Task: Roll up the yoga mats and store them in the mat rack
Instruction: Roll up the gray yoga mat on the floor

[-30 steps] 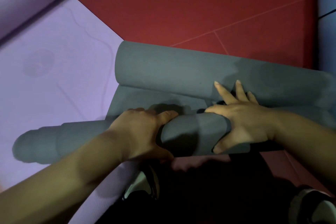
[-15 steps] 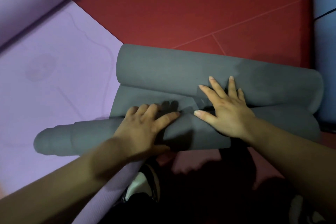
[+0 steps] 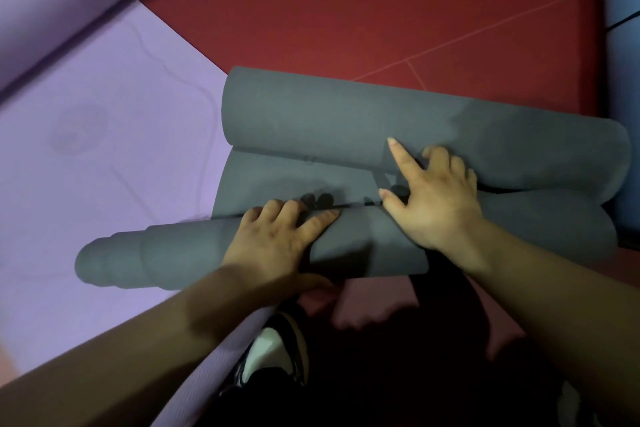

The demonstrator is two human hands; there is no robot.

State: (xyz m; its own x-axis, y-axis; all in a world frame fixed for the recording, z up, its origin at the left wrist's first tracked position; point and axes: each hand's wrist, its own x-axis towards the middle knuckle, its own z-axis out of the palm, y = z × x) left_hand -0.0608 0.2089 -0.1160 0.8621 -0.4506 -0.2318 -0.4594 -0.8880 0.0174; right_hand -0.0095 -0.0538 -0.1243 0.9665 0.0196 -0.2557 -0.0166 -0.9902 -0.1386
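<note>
Closest to me, below my hands, a shoe [image 3: 266, 354] shows in the dark. Just beyond it my 2 hands lie on the grey mat [image 3: 311, 114], which is curled at both ends. 1 roll sits under my palms, a 2nd, fatter roll lies just past my fingertips, and a short flat strip joins them.

My left hand [image 3: 277, 243] is spread flat over the near roll, fingers draped across its top, thumb pointing toward the right hand. My right hand [image 3: 436, 204] presses the same roll just beside it. Its index finger is straight and touches the far roll, its thumb lies straight, the other fingers are bent, and it pinches nothing that I can see.

I judge the step to be rolling this mat, well along, with only the strip left to take up. The next move calls for even forward pressure from both palms until the 2 rolls meet. Out past my left hand the near roll's end steps outward in rings, so I expect it will need squaring before storage.

Left of my left hand lies a purple mat [image 3: 104, 166], mostly flat. Beyond the far roll is red floor [image 3: 346, 10]. Far to the right of my right hand is a blue mat [image 3: 623, 62], which looks rolled. No rack is in view.
</note>
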